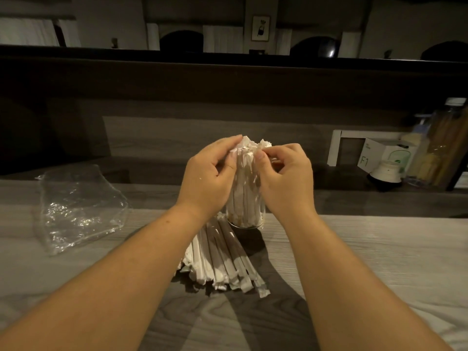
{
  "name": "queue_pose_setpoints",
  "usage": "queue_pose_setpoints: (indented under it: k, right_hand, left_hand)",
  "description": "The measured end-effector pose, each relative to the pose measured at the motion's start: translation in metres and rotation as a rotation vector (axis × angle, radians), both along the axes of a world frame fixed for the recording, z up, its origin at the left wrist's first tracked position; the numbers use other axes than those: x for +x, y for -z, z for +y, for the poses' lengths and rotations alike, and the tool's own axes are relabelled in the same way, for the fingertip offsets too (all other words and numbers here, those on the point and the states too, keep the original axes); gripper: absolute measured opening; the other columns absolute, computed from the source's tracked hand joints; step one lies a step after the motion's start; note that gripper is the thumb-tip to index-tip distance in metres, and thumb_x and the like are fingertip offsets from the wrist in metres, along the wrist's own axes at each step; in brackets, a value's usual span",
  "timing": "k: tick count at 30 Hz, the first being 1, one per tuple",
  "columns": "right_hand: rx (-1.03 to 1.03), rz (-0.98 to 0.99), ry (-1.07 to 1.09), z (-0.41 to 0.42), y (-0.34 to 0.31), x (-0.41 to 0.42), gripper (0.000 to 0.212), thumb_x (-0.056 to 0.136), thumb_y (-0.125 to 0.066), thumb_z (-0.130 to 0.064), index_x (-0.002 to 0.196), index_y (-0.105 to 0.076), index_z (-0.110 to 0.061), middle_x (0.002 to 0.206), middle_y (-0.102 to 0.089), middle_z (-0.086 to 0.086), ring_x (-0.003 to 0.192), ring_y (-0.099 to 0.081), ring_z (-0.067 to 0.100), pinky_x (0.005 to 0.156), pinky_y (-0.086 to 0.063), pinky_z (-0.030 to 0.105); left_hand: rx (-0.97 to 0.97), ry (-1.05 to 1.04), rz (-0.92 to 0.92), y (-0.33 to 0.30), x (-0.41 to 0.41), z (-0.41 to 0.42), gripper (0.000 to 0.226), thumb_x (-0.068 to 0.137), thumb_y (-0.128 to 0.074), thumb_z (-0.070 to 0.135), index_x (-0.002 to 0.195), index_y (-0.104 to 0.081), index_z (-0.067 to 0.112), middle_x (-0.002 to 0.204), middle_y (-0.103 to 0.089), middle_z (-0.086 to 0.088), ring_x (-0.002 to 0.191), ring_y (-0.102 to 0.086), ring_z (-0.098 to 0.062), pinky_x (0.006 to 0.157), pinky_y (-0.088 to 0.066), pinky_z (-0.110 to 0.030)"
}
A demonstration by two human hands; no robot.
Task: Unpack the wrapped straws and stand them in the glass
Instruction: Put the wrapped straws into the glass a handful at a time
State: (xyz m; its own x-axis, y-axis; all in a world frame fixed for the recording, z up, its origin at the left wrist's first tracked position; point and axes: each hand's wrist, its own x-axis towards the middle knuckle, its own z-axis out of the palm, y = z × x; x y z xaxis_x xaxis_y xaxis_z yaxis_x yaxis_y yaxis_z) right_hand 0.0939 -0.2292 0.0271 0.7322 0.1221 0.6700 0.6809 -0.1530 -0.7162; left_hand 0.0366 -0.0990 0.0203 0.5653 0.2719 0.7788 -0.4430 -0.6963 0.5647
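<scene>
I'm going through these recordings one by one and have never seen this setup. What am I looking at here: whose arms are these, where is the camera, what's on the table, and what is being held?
There is no machine here. The one picture comes from a wide-angle camera worn on a person's head, looking forward and down, so the two bare arms reaching in from the bottom are that person's own.

On the wooden table stands a clear glass packed with paper-wrapped straws standing upright. The left hand and the right hand both pinch the crumpled tops of those straws.

In front of the glass, nearer the camera, lies a pile of wrapped straws not yet stood up. To the left lies an empty clear plastic bag. At the far right, on a lower shelf, sit a white box and a small white jar.
</scene>
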Motion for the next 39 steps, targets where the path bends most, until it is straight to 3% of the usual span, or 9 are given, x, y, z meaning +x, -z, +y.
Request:
queue_pose_setpoints:
  k: [3, 7, 11, 18, 21, 24, 31, 35, 39]
  right_hand:
    - [0.017, 0.011, 0.029, 0.0, -0.001, 0.0, 0.006, 0.097, -0.067, -0.028, 0.095, -0.062, -0.031, 0.107, -0.054, -0.007, 0.088, -0.058, 0.004, 0.07, -0.048, 0.007]
    - [0.034, -0.055, 0.063, 0.003, -0.005, -0.004, 0.01, 0.094, -0.07, -0.027, 0.093, -0.061, -0.03, 0.103, -0.052, -0.007, 0.088, -0.059, 0.009, 0.073, -0.05, 0.014]
    - [-0.014, -0.134, 0.086, 0.006, -0.004, -0.016, 0.013, 0.093, -0.072, -0.023, 0.087, -0.06, -0.025, 0.088, -0.054, -0.008, 0.073, -0.054, 0.006, 0.065, -0.043, 0.012]
    - [-0.089, -0.116, -0.08, 0.015, 0.008, -0.045, 0.012, 0.092, -0.072, -0.019, 0.082, -0.066, -0.017, 0.062, -0.059, -0.003, 0.056, -0.056, 0.014, 0.057, -0.054, 0.035]
    - [-0.176, -0.081, -0.122, 0.02, 0.013, -0.053, 0.012, 0.092, -0.072, -0.022, 0.082, -0.065, -0.021, 0.062, -0.059, -0.004, 0.056, -0.055, 0.01, 0.058, -0.054, 0.032]
    - [-0.263, -0.033, -0.166, 0.025, 0.019, -0.052, 0.01, 0.092, -0.072, -0.024, 0.086, -0.065, -0.025, 0.062, -0.057, -0.008, 0.058, -0.055, 0.006, 0.061, -0.051, 0.021]
    - [-0.382, 0.064, -0.241, 0.03, 0.025, -0.047, 0.005, 0.092, -0.072, -0.026, 0.092, -0.066, -0.025, 0.055, -0.057, -0.008, 0.055, -0.055, 0.004, 0.069, -0.058, 0.032]
    - [-0.546, 0.101, -0.236, 0.033, 0.027, -0.046, 0.007, 0.093, -0.07, -0.032, 0.097, -0.066, -0.028, 0.07, -0.064, -0.008, 0.067, -0.063, 0.008, 0.067, -0.058, 0.03]
    - [-0.698, 0.129, -0.19, 0.035, 0.024, -0.044, 0.006, 0.094, -0.066, -0.028, 0.091, -0.07, -0.026, 0.08, -0.069, -0.006, 0.077, -0.066, 0.01, 0.072, -0.059, 0.03]
  left_hand:
    - [-0.053, -0.052, -0.015, -0.001, -0.006, 0.004, 0.033, 0.102, -0.053, 0.01, 0.133, -0.063, 0.016, 0.125, -0.067, 0.005, 0.115, -0.061, -0.001, 0.098, -0.051, -0.019]
    - [-0.136, -0.107, 0.043, -0.002, -0.026, 0.012, 0.028, 0.101, -0.055, 0.01, 0.126, -0.067, 0.017, 0.097, -0.07, 0.005, 0.084, -0.064, -0.012, 0.075, -0.056, -0.021]
    - [-0.2, -0.158, 0.142, 0.005, -0.049, 0.023, 0.023, 0.1, -0.056, 0.009, 0.116, -0.07, 0.018, 0.087, -0.068, 0.007, 0.071, -0.063, -0.016, 0.061, -0.054, -0.022]
    - [-0.245, -0.287, 0.249, 0.02, -0.066, 0.031, 0.015, 0.095, -0.064, 0.016, 0.102, -0.07, 0.027, 0.091, -0.069, 0.012, 0.084, -0.065, -0.002, 0.066, -0.048, -0.011]
    - [-0.315, -0.334, 0.328, 0.021, -0.062, 0.031, 0.013, 0.091, -0.07, 0.02, 0.104, -0.071, 0.022, 0.09, -0.068, 0.01, 0.085, -0.064, -0.004, 0.068, -0.049, -0.018]
    - [-0.26, -0.363, 0.409, 0.023, -0.061, 0.035, 0.013, 0.089, -0.073, 0.019, 0.102, -0.07, 0.022, 0.088, -0.067, 0.009, 0.083, -0.063, -0.005, 0.068, -0.051, -0.022]
    - [-0.149, -0.406, 0.483, 0.024, -0.062, 0.039, 0.014, 0.088, -0.072, 0.02, 0.101, -0.07, 0.025, 0.089, -0.065, 0.012, 0.084, -0.061, -0.003, 0.076, -0.051, -0.027]
    - [-0.102, -0.422, 0.597, 0.025, -0.061, 0.041, 0.009, 0.088, -0.072, 0.024, 0.097, -0.069, 0.025, 0.086, -0.066, 0.009, 0.079, -0.06, -0.004, 0.064, -0.047, -0.023]
    - [-0.117, -0.46, 0.686, 0.022, -0.064, 0.042, 0.011, 0.087, -0.071, 0.025, 0.078, -0.072, 0.018, 0.075, -0.071, -0.003, 0.073, -0.067, -0.015, 0.063, -0.054, -0.032]
